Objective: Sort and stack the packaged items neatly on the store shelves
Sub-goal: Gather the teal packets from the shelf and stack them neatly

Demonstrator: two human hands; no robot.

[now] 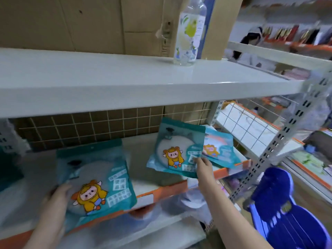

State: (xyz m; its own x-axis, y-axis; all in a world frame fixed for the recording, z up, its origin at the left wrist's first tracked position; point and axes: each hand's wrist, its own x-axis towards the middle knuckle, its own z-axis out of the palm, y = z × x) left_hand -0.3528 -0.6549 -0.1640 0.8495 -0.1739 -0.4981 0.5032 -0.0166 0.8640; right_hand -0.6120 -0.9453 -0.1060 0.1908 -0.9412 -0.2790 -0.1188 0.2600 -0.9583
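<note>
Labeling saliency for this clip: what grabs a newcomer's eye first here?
First, the teal packets with a yellow cartoon figure on the middle shelf: the left hand holds one packet at the shelf's front edge, while the right hand grips a second packet that partly covers a lighter blue one. Next, a clear bottle stands on the upper shelf before cardboard boxes, and a blue plastic chair sits lower right.
</note>
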